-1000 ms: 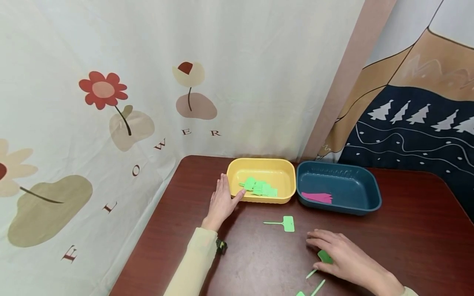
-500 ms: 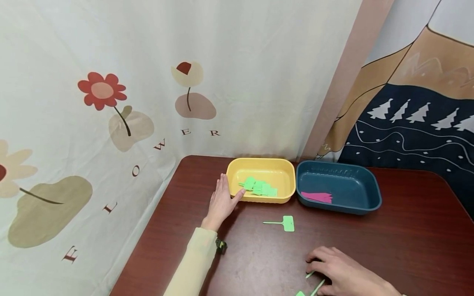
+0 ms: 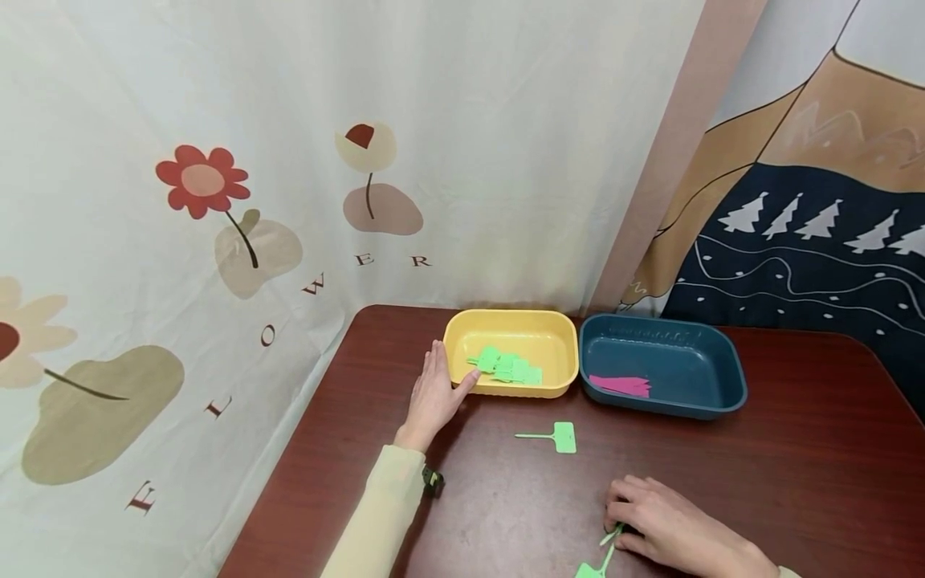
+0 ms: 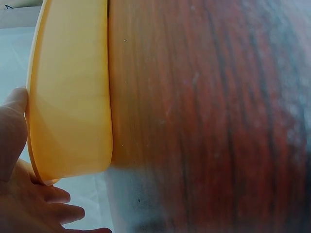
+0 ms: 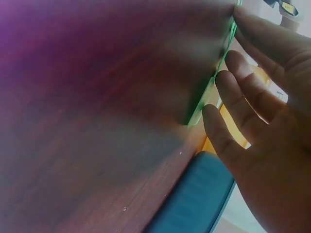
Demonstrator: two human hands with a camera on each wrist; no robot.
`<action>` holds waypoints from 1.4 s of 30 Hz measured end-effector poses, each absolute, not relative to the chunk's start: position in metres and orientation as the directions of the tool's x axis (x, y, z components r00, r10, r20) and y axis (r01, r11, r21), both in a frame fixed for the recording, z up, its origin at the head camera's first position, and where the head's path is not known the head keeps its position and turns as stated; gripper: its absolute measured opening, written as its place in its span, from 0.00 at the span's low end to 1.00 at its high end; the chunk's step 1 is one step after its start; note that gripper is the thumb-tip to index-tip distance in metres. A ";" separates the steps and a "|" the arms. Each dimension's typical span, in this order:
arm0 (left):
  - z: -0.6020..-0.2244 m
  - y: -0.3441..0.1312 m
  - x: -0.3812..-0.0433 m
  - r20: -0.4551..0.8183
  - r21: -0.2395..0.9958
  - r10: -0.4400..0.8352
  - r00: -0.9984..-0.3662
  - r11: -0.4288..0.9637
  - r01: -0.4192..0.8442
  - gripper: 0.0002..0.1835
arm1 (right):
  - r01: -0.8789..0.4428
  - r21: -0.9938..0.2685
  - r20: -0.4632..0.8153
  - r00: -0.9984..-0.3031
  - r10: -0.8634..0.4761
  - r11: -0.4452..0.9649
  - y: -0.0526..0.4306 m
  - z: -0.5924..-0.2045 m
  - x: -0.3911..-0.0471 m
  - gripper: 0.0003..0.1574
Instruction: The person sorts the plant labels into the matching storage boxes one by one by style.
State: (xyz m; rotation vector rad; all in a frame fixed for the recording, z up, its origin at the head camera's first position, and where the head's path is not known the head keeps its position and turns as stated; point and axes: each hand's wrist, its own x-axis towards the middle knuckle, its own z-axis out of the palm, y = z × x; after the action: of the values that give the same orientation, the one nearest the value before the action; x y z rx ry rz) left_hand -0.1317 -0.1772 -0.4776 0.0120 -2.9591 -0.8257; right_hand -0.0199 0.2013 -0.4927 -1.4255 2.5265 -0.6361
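Observation:
My left hand [image 3: 432,397] rests at the left front corner of a yellow tray [image 3: 556,341], fingers straight along its side. In the left wrist view, the thumb touches the tray's rim. Several green T-shaped plant tags [image 3: 509,366] lie inside that tray. My right hand [image 3: 661,518] pinches green plant tags [image 3: 591,571] near the table's front, their stems meeting at its fingertips. The right wrist view shows a green tag edge [image 5: 208,94] along the fingertips; how many are held cannot be told. A single green tag [image 3: 564,437] lies flat before the yellow tray.
A dark blue tray [image 3: 694,369] with a few pink strips [image 3: 620,385] stands against the yellow tray's right side. Both trays are at the back of the brown table [image 3: 795,449]. A printed curtain [image 3: 506,160] hangs behind it.
My right hand first drew nearer the front, covering one tag's green plate, then closed on the stems. The front tag's stem has shifted slightly to meet the other. My left hand stays put.

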 end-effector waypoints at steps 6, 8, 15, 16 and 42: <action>-0.478 -0.177 -0.131 0.072 0.520 -0.021 -0.997 0.854 0.020 0.54 | -0.800 -0.415 0.149 -0.529 -0.835 0.433 0.200 -0.496 -0.024 0.13; -0.477 -0.177 -0.131 0.071 0.521 -0.021 -0.997 0.853 0.019 0.54 | -0.804 -0.403 0.167 -0.534 -0.829 0.436 0.200 -0.496 -0.025 0.15; -0.477 -0.176 -0.131 0.074 0.519 -0.024 -0.997 0.854 0.018 0.53 | -0.817 -0.363 0.217 -0.542 -0.812 0.448 0.200 -0.499 -0.029 0.18; -0.476 -0.176 -0.131 0.073 0.519 -0.024 -0.997 0.855 0.017 0.53 | -0.820 -0.358 0.225 -0.539 -0.811 0.446 0.200 -0.499 -0.029 0.18; -0.480 -0.177 -0.131 0.080 0.530 -0.033 -0.996 0.848 0.015 0.54 | -0.725 -0.306 0.211 -0.683 -0.699 0.617 0.196 -0.490 -0.032 0.16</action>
State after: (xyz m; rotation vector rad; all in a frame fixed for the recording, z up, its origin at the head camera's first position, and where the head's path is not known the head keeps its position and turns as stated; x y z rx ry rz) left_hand -0.1309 -0.1767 -0.4795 0.0145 -2.9366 -0.8439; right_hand -0.0318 0.1958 -0.4904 -1.2740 2.8876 -0.5980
